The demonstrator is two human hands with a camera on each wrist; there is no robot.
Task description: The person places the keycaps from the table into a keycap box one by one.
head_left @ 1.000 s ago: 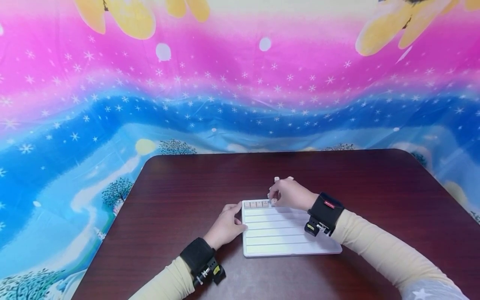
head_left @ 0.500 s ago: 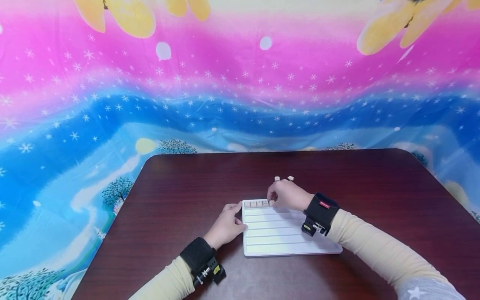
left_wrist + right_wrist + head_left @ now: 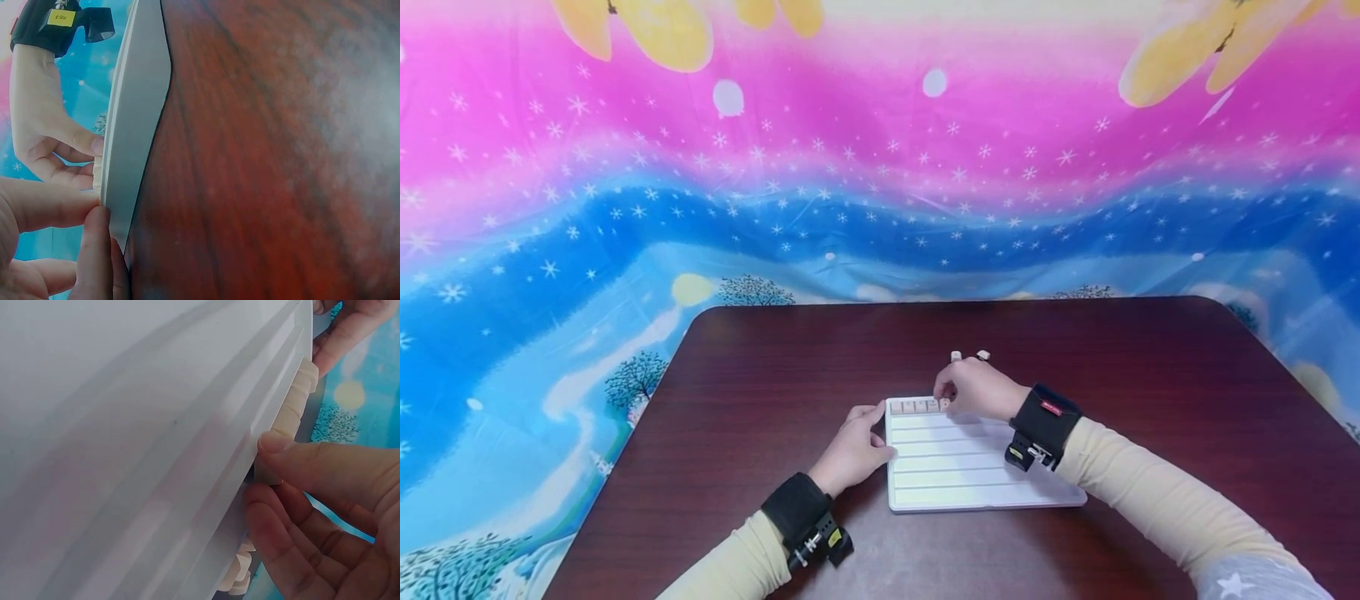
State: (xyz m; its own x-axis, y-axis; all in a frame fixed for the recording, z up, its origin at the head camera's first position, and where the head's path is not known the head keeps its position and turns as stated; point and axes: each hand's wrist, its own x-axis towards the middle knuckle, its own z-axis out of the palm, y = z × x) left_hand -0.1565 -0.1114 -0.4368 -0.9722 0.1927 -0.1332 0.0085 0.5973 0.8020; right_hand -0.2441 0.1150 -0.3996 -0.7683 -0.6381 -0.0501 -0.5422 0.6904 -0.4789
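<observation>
A white ridged tray lies on the table, with a row of small beige keycaps along its far left edge. My right hand pinches another beige keycap between thumb and fingertips, at the right end of that row. The right wrist view shows the thumb on its top and the row continuing just beyond. My left hand holds the tray's left side, thumb on the edge and a finger at the far corner. In the left wrist view its fingers grip the rim.
Behind my right hand, two loose keycaps stand on the dark wooden table. In the right wrist view several pale keycaps show past the tray's edge. A patterned cloth hangs behind the table.
My right hand has shifted slightly left with its keycap, up to the end of the row, and stays there over the last half second. The left hand keeps its hold on the tray.
</observation>
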